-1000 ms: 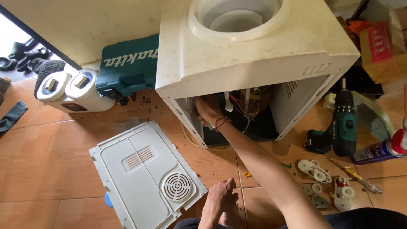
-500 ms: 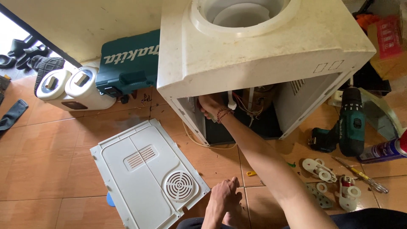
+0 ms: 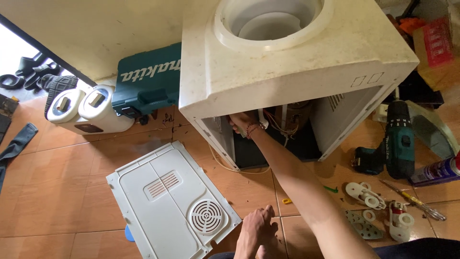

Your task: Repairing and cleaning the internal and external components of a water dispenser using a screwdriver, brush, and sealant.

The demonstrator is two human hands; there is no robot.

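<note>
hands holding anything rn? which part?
Right hand is reaching inside the open back of the water dispenser; its fingers are hidden, so a hold cannot be told. Left hand rests on the floor beside the removed back panel, holding nothing.

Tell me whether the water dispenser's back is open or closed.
Open. The water dispenser shows bare wiring inside, its white back panel lies flat on the floor, and the right hand reaches in.
</note>
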